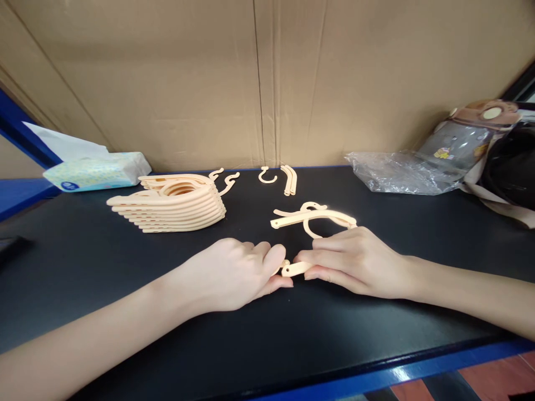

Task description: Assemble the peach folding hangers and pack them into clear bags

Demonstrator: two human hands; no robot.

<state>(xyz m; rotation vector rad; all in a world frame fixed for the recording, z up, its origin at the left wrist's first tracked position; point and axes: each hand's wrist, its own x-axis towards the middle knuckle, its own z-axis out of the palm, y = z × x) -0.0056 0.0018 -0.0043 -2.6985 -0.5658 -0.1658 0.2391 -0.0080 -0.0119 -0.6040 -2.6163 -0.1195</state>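
We'd tag this a workshop-type bench, exact site unclear. We go by the black tabletop (292,345) with blue edging (447,359), cardboard backing (167,83), stack of matching hangers (175,209), red-and-black floor (497,379) below.

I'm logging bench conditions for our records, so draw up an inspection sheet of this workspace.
Surface: black table with a blue front edge.
Job's things: cream bar in hand; stacked cream hangers at left; loose hook and curved bars at the back; bar-and-hook pieces beyond the right hand.
Clutter: tissue pack, clear plastic bag, bottle.
Hands: left hand closed around a mostly hidden cream part; right hand gripping the cream bar.
Cables: nothing seen.
Surroundings: cardboard behind; tiled floor at lower right.
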